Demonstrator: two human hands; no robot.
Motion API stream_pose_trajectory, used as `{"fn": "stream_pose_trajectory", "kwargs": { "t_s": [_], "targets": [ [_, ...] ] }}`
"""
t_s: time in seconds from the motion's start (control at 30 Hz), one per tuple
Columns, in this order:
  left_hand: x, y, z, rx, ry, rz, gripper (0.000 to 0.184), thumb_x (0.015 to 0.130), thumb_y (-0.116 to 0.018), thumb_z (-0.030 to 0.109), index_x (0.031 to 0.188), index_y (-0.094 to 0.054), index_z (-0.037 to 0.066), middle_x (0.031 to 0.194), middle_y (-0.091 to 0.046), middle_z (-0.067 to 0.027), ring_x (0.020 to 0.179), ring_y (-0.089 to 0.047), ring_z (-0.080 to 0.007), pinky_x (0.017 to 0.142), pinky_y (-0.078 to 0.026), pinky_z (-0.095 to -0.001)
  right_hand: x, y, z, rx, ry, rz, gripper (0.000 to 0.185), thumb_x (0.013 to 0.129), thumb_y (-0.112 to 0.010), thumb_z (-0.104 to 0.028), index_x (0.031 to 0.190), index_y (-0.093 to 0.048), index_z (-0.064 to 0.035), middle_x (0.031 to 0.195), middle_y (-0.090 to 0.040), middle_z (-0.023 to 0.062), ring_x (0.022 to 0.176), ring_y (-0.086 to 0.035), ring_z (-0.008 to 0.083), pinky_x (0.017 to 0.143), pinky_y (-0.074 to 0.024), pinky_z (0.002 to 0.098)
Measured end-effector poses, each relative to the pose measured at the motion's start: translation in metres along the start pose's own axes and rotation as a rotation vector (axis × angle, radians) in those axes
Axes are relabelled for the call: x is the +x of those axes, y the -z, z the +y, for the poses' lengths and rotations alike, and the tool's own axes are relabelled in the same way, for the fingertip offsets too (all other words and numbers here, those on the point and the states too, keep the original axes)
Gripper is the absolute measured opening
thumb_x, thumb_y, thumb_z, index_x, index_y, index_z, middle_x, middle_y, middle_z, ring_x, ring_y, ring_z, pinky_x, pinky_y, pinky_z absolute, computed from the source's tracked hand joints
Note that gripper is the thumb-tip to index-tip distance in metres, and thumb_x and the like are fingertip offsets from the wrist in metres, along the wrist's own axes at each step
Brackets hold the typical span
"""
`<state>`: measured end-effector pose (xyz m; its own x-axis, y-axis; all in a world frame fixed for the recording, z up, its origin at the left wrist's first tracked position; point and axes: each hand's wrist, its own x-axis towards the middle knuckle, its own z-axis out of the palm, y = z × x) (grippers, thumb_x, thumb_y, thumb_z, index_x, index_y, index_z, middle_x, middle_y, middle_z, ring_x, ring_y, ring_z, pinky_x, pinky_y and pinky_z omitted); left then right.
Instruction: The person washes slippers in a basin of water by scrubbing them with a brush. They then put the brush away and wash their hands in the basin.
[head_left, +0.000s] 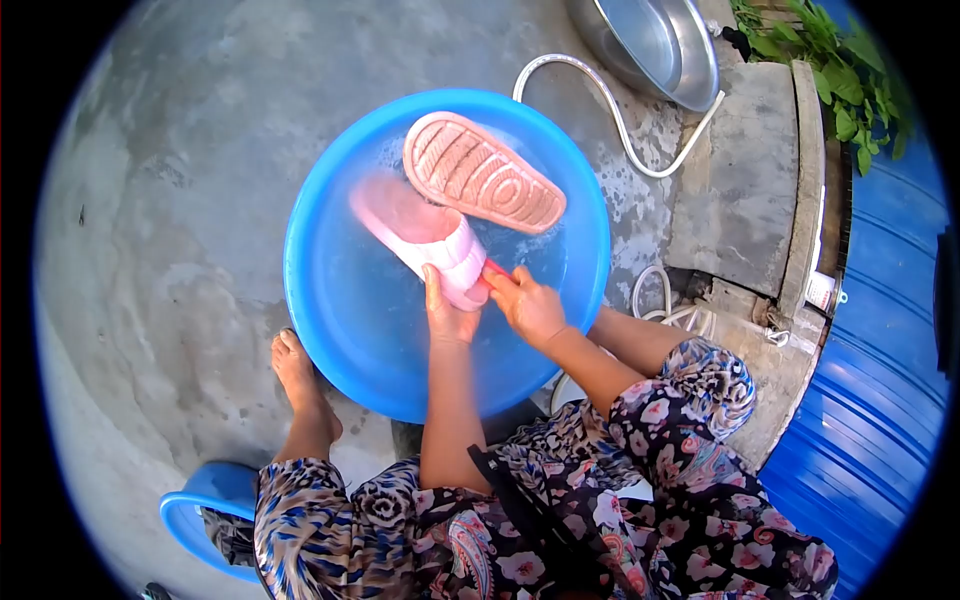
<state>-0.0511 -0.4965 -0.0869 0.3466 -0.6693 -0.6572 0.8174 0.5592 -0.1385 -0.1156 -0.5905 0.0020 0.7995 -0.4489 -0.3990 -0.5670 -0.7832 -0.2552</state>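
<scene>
A pink slide slipper (455, 252) is tilted over the water in a blue basin (297, 250). My left hand (448, 312) grips it near the toe end, thumb along the strap. A slim red handle (491, 270) sits between the fingers of my right hand (533, 305), close against the slipper's toe opening. What is on the far end of that handle is hidden by the slipper. The second slipper (485, 172) floats sole up just beyond, its ridged pink underside showing.
A metal bowl (655, 45) and a white hose (610, 110) lie at the back right. At the lower left stands a small blue tub (190, 510) with dark cloth inside. My bare foot (293, 368) rests beside the basin. A concrete ledge (735, 200) borders the right side.
</scene>
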Motion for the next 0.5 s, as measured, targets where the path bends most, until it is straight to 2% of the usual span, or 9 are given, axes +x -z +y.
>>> {"fn": "stream_pose_trajectory", "kwargs": {
  "t_s": [0.1,0.13,0.2,0.23,0.3,0.33,0.4,0.43,0.5],
  "targets": [
    [0.005,0.008,0.003,0.109,-0.051,-0.032,0.078,0.083,-0.047,0.065,0.134,-0.036,0.009,0.126,-0.05,-0.0144,0.112,-0.051,-0.0319,0.092,-0.043,-0.0487,-0.02,-0.039,0.008,0.662,0.036,0.028,0.033,0.089,-0.056,-0.017,0.121,-0.056,-0.0123,0.101,-0.06,0.0188,0.07,-0.061,0.0358,0.06,-0.049,0.0424],
    [0.001,0.004,0.007,0.135,-0.05,-0.019,0.081,0.081,-0.045,0.068,0.134,-0.036,0.009,0.124,-0.051,-0.0147,0.109,-0.053,-0.0325,0.088,-0.046,-0.05,-0.02,-0.025,0.002,0.665,0.029,0.025,0.033,0.089,-0.056,-0.017,0.121,-0.056,-0.0123,0.101,-0.06,0.0188,0.07,-0.061,0.0358,0.06,-0.049,0.0424],
    [-0.001,0.003,0.012,0.142,0.009,-0.042,0.088,0.077,-0.04,0.076,0.135,-0.035,0.009,0.12,-0.054,-0.0156,0.103,-0.057,-0.0344,0.076,-0.05,-0.0535,-0.024,0.002,-0.007,1.098,-0.464,-0.507,0.034,0.089,-0.055,-0.014,0.122,-0.055,-0.0096,0.111,-0.059,0.0181,0.069,-0.061,0.035,0.059,-0.0486,0.0407],
    [-0.005,0.004,0.011,0.146,0.021,-0.037,0.088,0.077,-0.04,0.076,0.135,-0.035,0.009,0.12,-0.054,-0.0156,0.103,-0.057,-0.0344,0.076,-0.05,-0.0535,-0.03,-0.008,0.001,1.105,-0.476,-0.502,0.034,0.089,-0.055,-0.014,0.122,-0.055,-0.0096,0.111,-0.059,0.0181,0.069,-0.061,0.035,0.059,-0.0486,0.0407],
    [-0.007,-0.001,0.02,0.179,0.0,-0.061,0.088,0.078,-0.04,0.075,0.136,-0.033,0.009,0.123,-0.053,-0.0152,0.106,-0.055,-0.0347,0.081,-0.048,-0.0532,-0.03,-0.034,0.017,0.988,0.138,-0.15,0.032,0.087,-0.058,-0.018,0.12,-0.058,-0.0156,0.101,-0.061,0.014,0.063,-0.061,0.0308,0.055,-0.0492,0.0389],
    [-0.004,0.001,0.021,0.146,-0.01,-0.105,0.087,0.079,-0.04,0.074,0.138,-0.032,0.01,0.127,-0.05,-0.0141,0.112,-0.051,-0.035,0.088,-0.045,-0.0526,-0.024,-0.021,0.018,0.987,0.141,-0.148,0.032,0.087,-0.058,-0.018,0.12,-0.058,-0.0156,0.101,-0.061,0.014,0.063,-0.061,0.0308,0.055,-0.0492,0.0389],
    [-0.004,-0.005,0.021,0.122,0.02,-0.059,0.086,0.08,-0.041,0.072,0.138,-0.032,0.01,0.129,-0.049,-0.0132,0.115,-0.049,-0.0344,0.091,-0.043,-0.0521,-0.011,0.01,0.032,0.003,0.213,-0.18,0.031,0.086,-0.061,-0.02,0.117,-0.06,-0.0207,0.087,-0.057,0.0085,0.061,-0.06,0.0263,0.053,-0.0496,0.0381],
    [-0.003,-0.009,0.023,0.101,0.036,-0.006,0.084,0.081,-0.042,0.071,0.138,-0.032,0.01,0.131,-0.047,-0.0123,0.118,-0.047,-0.0338,0.094,-0.041,-0.0516,0.002,0.013,0.037,-0.004,0.243,-0.096,0.033,0.083,-0.062,-0.029,0.116,-0.059,-0.0272,0.081,-0.055,0.0088,0.06,-0.06,0.0315,0.052,-0.0507,0.0413],
    [0.001,-0.003,0.025,0.089,0.062,-0.061,0.083,0.081,-0.044,0.069,0.139,-0.031,0.011,0.133,-0.046,-0.0109,0.121,-0.044,-0.0326,0.096,-0.039,-0.0514,0.009,0.027,0.032,-0.16,0.173,-0.161,0.03,0.084,-0.061,-0.028,0.113,-0.061,-0.0251,0.084,-0.056,0.0099,0.062,-0.06,0.0328,0.054,-0.0512,0.0413]
  ]
}}
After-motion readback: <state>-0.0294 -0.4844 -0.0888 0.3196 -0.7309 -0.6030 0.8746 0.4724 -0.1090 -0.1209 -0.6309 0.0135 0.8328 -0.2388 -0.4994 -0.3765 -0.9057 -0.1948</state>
